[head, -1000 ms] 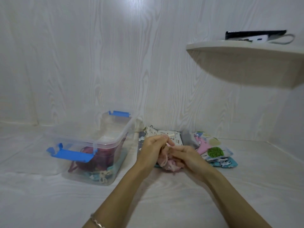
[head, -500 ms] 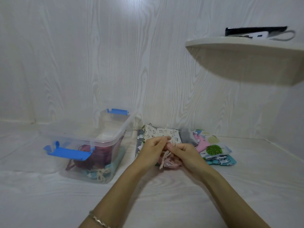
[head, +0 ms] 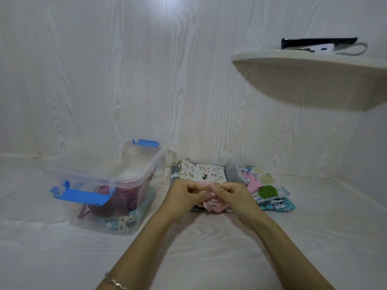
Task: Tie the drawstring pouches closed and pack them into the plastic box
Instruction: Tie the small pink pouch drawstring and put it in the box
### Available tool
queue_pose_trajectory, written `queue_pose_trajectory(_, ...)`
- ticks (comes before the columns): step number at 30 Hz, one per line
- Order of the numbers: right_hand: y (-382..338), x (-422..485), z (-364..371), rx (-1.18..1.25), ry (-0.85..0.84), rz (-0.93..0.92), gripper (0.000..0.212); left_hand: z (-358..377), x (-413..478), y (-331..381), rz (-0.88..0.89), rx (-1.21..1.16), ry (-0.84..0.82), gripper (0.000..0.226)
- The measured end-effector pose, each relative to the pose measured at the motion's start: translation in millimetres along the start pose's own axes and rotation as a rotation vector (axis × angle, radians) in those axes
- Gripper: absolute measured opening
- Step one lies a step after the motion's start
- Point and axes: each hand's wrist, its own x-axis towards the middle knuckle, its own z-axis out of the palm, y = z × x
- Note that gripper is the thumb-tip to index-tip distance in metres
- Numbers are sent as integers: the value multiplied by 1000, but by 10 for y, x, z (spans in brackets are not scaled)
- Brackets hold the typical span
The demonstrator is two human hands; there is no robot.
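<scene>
Pinching the cream drawstring (head: 217,182) between curled fingers, the left hand (head: 185,196) and right hand (head: 234,195) hold a small pink fabric pouch (head: 212,206) beneath them, right of the clear plastic box (head: 109,185).

No legible text, label, brand, number or sign found. The pouches (head: 204,172) carry picture prints only: small animals and a green leaf. The pink pouch (head: 215,207) shows small dark marks too blurred to read. The dark flat item (head: 314,41) on the shelf (head: 310,80) bears pale markings, also unreadable. No marking can be made out on the plastic box (head: 134,181).
</scene>
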Motion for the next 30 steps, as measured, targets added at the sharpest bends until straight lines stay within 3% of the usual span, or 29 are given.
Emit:
queue_pose_trajectory(3, -8, 2, 5, 16, 8, -12, 28, -21, 40, -44, 41, 59, 111, 18)
queue_pose_trajectory(9, -36, 9, 1, 120, 19, 17, 17, -37, 13, 6, 13, -19, 16, 26)
queue_pose_trajectory(14, -15, 5, -11, 97, -29, 8, 19, -1, 0, -38, 11, 163, -83, 16)
queue_pose_trajectory(24, 58, 62, -54, 169, 27, 35, 22, -12, 2, 71, 125, 89, 185, 13)
queue_pose_trajectory(27, 73, 84, -40, 115, 44, 31, 42, -10, -4, 72, 161, 162, 241, 21)
queue_pose_trajectory(30, 95, 75, -31, 67, 9, 49, 47, -25, 17, 53, 172, 169, 287, 22)
